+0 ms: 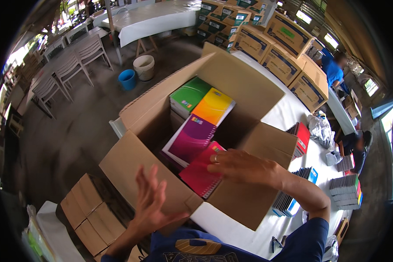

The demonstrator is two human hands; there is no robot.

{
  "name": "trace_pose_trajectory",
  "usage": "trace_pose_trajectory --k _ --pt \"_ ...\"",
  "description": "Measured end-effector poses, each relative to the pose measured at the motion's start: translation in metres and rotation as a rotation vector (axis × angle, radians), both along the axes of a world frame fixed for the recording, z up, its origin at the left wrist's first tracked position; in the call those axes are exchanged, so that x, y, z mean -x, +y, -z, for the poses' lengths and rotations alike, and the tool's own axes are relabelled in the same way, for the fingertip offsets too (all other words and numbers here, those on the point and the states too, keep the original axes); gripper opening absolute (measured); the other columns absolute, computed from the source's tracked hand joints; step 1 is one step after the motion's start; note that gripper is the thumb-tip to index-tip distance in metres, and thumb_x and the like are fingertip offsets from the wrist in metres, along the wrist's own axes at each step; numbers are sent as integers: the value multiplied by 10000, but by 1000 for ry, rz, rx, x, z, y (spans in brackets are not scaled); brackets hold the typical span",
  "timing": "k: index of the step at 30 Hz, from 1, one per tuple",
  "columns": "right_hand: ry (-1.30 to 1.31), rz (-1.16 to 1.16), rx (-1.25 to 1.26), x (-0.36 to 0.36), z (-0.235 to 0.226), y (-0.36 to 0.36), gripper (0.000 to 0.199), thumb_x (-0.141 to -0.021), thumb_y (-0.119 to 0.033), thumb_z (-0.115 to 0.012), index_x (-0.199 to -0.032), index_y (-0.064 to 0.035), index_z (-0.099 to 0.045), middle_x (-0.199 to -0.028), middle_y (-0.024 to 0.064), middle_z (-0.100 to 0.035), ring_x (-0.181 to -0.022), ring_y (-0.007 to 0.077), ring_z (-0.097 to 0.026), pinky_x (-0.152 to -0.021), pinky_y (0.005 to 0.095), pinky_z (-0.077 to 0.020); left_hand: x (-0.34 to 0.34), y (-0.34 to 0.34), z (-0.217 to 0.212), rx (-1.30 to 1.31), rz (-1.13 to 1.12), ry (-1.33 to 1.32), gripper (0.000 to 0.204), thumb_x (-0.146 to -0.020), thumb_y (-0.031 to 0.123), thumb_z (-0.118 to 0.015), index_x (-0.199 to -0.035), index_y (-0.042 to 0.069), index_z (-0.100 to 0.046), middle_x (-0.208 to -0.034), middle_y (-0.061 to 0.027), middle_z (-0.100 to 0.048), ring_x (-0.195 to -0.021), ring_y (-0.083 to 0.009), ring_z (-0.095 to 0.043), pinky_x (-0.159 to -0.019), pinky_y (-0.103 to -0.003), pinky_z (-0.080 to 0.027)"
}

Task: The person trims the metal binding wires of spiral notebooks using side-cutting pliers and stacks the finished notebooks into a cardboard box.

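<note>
A large open cardboard box (249, 91) stands on a white table (222, 227) in front of me. Inside lie spiral notebooks: a green one (188, 94), a yellow-orange one (214, 105), a purple one (192, 139) and a red one (197, 174). My right hand (242, 166) reaches in from the right, its fingers resting on the red notebook at the box's near edge. My left hand (150, 201) hovers with fingers spread over the box's near-left flap, holding nothing.
Stacks of notebooks (345, 190) and a red notebook (300, 137) lie on the table to the right. Closed cartons (288, 52) are stacked behind. Two buckets (137, 72) and white chairs (70, 70) stand on the floor. Two other people (334, 70) work at the far right.
</note>
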State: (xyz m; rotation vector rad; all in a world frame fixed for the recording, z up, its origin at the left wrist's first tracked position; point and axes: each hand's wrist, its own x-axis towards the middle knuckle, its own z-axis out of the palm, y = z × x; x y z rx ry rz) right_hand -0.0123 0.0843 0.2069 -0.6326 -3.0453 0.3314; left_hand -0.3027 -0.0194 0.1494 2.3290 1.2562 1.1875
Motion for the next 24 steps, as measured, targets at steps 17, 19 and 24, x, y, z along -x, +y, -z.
trace_pose_trajectory --k 17,19,24 --pt "-881 -3 598 186 -20 149 580 -588 -249 -846 -1049 -7 -590 -1120 126 -576 -1105 326 -542 -956 400 -449 22 58 80 -109 111 -133 506 -817 268 -698 -1304 199 -579 -1449 -137 -414 -1291 -492 -328 -1049 -658 -139" --pt "-916 -21 629 188 -15 152 610 -585 -255 -850 -1072 -12 -576 -1134 131 -570 -1117 327 -533 -961 405 -441 57 94 69 -71 -13 -71 476 -795 172 -700 -1262 211 -618 -1454 -138 -404 -1374 -499 -243 -1096 -687 13" --pt "-949 -64 662 195 -9 160 685 -575 -270 -861 -1129 -25 -539 -1167 143 -554 -1147 327 -511 -974 419 -419 85 137 60 -126 -62 22 500 -745 37 -689 -1217 198 -655 -1462 -109 -398 -1406 -521 -87 -1081 -694 55"
